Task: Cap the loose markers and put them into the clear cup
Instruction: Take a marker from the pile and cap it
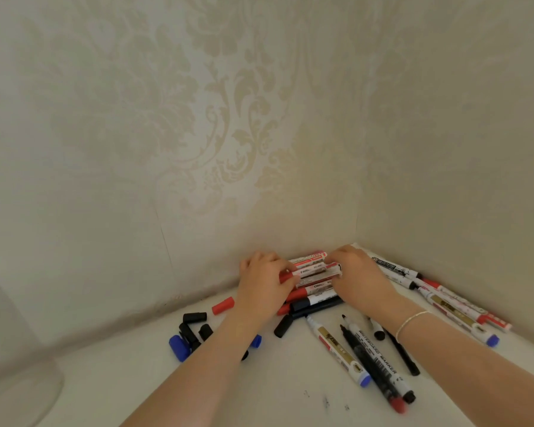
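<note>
1. The left hand [264, 280] curled its fingers round the left ends of a bundle of markers [316, 274] stacked in the wall corner.
2. The right hand [356, 272], bracelet [412, 320] on its wrist, gripped the bundle's right ends.
3. Loose caps, a red cap [223, 305] and black caps [195, 326], lay at eight o'clock from the bundle.
4. Uncapped markers [367, 352] lay at five o'clock; another row of markers [438, 298] ran at three o'clock along the wall.
5. The clear cup [10, 349] stood well apart at nine o'clock on the white table [275, 392].
</note>
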Demonstrator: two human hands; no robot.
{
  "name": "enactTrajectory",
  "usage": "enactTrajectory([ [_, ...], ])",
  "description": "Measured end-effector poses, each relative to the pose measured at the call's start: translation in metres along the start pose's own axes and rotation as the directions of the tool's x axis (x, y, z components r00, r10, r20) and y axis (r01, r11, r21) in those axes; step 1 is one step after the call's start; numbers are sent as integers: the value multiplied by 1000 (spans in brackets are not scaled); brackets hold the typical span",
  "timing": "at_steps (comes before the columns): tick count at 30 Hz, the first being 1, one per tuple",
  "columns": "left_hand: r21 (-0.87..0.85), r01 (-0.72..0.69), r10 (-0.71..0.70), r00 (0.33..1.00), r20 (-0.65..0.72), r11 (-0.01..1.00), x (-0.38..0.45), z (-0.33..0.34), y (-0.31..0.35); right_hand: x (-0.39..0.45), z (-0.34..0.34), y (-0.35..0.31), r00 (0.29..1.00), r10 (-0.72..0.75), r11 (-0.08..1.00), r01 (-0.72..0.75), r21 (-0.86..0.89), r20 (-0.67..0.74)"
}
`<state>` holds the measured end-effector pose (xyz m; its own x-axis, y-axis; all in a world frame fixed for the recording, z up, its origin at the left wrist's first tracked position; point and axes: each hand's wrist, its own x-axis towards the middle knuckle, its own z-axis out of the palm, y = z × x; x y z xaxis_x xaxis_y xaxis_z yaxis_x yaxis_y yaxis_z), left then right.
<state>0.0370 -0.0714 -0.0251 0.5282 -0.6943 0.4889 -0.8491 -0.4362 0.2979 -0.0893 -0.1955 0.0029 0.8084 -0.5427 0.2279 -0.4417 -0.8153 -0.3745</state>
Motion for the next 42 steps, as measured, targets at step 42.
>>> enactTrajectory([
  [42, 79, 87, -117, 707, 698, 993, -32, -80, -31, -30, -15, -49, 931, 69, 957, -163, 238, 359],
])
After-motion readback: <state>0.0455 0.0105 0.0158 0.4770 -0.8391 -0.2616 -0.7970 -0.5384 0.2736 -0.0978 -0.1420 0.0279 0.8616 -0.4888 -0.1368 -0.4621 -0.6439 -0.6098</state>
